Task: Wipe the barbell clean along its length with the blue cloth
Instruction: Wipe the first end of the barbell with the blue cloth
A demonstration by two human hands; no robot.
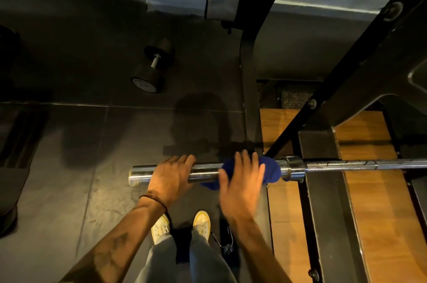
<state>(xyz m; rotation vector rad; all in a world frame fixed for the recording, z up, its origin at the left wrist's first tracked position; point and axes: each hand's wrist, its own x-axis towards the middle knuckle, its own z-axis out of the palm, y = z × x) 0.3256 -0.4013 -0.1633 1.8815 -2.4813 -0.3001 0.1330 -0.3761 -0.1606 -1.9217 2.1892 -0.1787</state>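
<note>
Blue cloth [251,171] under flat right hand [242,181], barbell [205,170]

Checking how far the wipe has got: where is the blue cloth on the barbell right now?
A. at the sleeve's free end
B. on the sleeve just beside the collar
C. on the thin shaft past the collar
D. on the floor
B: the blue cloth is wrapped over the barbell sleeve right next to the collar, under the right hand.
</note>
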